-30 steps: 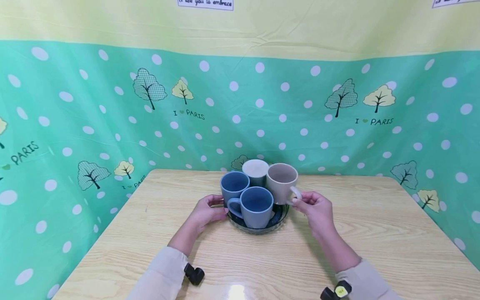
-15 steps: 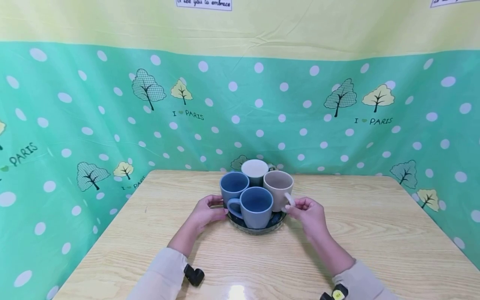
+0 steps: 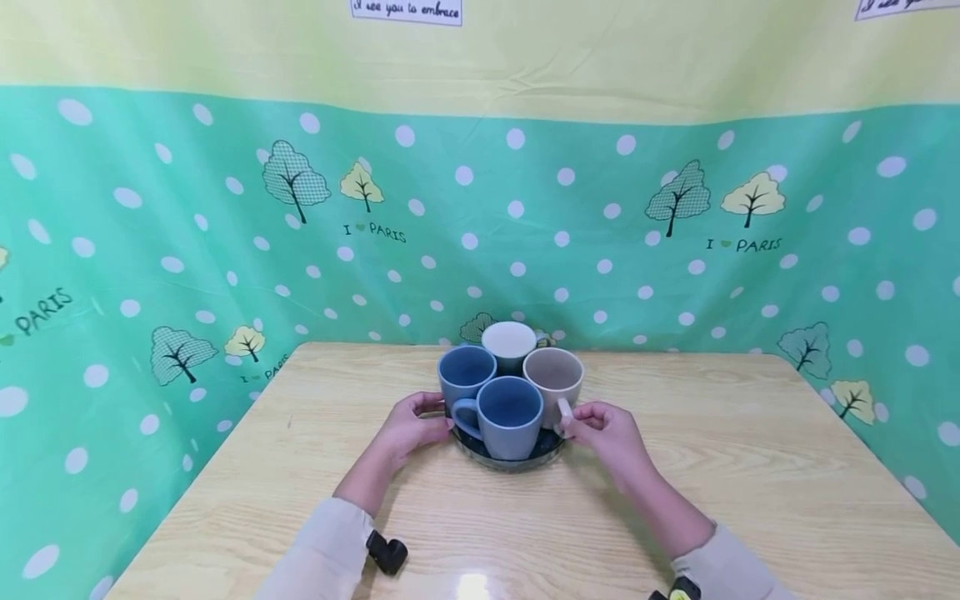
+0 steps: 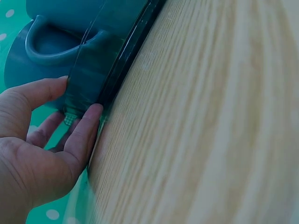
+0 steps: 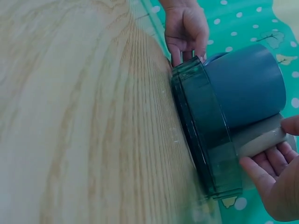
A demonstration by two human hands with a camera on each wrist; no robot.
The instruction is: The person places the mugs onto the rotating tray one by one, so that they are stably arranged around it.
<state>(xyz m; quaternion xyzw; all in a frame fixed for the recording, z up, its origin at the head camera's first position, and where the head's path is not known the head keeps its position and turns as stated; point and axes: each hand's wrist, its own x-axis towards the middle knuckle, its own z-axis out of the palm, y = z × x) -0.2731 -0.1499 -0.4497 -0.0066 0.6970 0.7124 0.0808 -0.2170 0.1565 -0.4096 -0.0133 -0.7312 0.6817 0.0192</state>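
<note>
A round clear glass tray (image 3: 495,464) with a dark base stands on the table, bearing several mugs. My left hand (image 3: 409,425) grips its left side, the thumb on the rim and the fingers low against the wall in the left wrist view. My right hand (image 3: 613,437) pinches the handle (image 5: 265,142) of a pinkish-beige mug (image 3: 553,379) at the tray's right side. In front sits a blue mug (image 3: 510,429), its handle pointing left. Behind it are another blue mug (image 3: 459,385) and a dark-green mug with a white inside (image 3: 510,338). Whether the beige mug's base touches the tray is hidden.
The wooden table (image 3: 720,442) stretches to both sides and in front of the tray. A green and yellow printed cloth (image 3: 517,225) hangs along its back edge and both sides. The mugs stand close together.
My right hand has brought the beige mug down and slightly left and nearer, in beside the front blue mug. My left hand has kept its place on the tray.
</note>
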